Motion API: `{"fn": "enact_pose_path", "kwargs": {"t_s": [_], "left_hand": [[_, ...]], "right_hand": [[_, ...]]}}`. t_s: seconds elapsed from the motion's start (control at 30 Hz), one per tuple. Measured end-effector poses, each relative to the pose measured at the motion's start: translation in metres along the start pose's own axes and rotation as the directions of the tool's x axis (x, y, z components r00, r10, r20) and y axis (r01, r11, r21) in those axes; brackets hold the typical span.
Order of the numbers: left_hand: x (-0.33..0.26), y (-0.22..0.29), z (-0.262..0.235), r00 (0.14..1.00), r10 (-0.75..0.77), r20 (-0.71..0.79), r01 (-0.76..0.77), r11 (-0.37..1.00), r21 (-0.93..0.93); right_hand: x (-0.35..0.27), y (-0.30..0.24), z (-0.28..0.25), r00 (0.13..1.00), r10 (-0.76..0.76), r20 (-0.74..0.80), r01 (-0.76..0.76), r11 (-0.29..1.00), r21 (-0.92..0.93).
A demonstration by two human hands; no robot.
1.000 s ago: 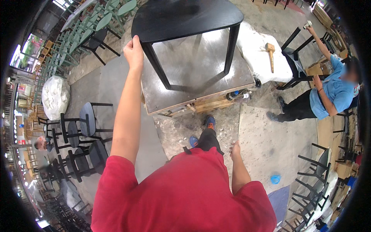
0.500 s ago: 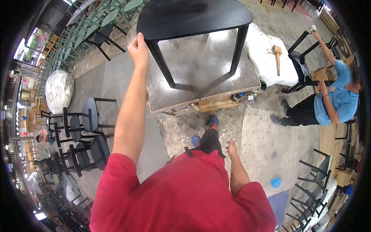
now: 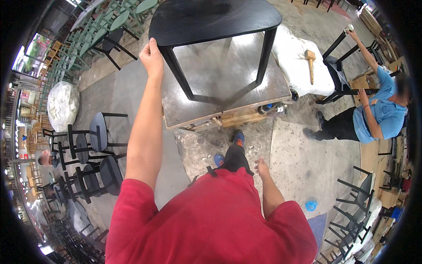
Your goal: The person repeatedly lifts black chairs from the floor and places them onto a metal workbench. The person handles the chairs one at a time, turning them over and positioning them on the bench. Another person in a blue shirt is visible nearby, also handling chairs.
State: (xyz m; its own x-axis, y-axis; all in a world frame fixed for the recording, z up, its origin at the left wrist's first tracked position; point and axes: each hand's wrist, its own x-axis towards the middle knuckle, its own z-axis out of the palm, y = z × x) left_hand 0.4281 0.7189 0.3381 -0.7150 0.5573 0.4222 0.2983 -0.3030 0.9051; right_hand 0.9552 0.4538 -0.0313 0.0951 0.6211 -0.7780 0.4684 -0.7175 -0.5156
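A black chair (image 3: pixel 215 20) with a broad rounded seat stands on a metal-topped workbench (image 3: pixel 206 103) in front of me. Its upper part runs out of the picture, and two of its legs show on the bench top. My left hand (image 3: pixel 152 59), at the end of a raised and nearly straight arm, is closed at the left front corner of the seat. Low beside my right thigh hangs my right hand (image 3: pixel 262 167), fingers loosely apart and holding nothing that I can see.
On a white padded surface right of the bench lies a wooden mallet (image 3: pixel 310 66). Beyond it a person in a blue shirt (image 3: pixel 380 114) handles another black chair (image 3: pixel 336 72). Black chairs (image 3: pixel 99 132) lie at left, others (image 3: pixel 358 193) at right. A blue object (image 3: pixel 311 205) rests on the floor.
The whole view has shifted slightly, moving the scene a little to the left. My left hand stays at the seat corner, and my right hand still hangs low.
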Motion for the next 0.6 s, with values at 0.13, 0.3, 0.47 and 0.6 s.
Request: {"fn": "enact_pose_path", "kwargs": {"t_s": [0.13,0.3,0.47,0.6], "left_hand": [[0.001,-0.003,-0.001,0.996,0.082,-0.033,-0.078,0.991,0.112],[0.010,-0.010,0.003,1.000,-0.001,0.010,-0.001,0.988,0.154],[0.012,-0.009,-0.010,0.992,-0.120,0.027,0.113,0.977,0.179],[0.023,0.017,0.006,0.991,-0.118,-0.067,0.133,0.945,0.300]], "right_hand": [[0.012,-0.011,0.004,0.992,-0.129,0.018,0.128,0.991,0.022],[0.055,-0.020,-0.009,0.970,-0.242,-0.005,0.241,0.967,-0.076],[0.015,-0.083,-0.039,0.987,-0.152,0.055,0.137,0.966,0.217],[0.028,-0.097,-0.074,0.989,-0.141,0.038,0.131,0.972,0.193]]}}
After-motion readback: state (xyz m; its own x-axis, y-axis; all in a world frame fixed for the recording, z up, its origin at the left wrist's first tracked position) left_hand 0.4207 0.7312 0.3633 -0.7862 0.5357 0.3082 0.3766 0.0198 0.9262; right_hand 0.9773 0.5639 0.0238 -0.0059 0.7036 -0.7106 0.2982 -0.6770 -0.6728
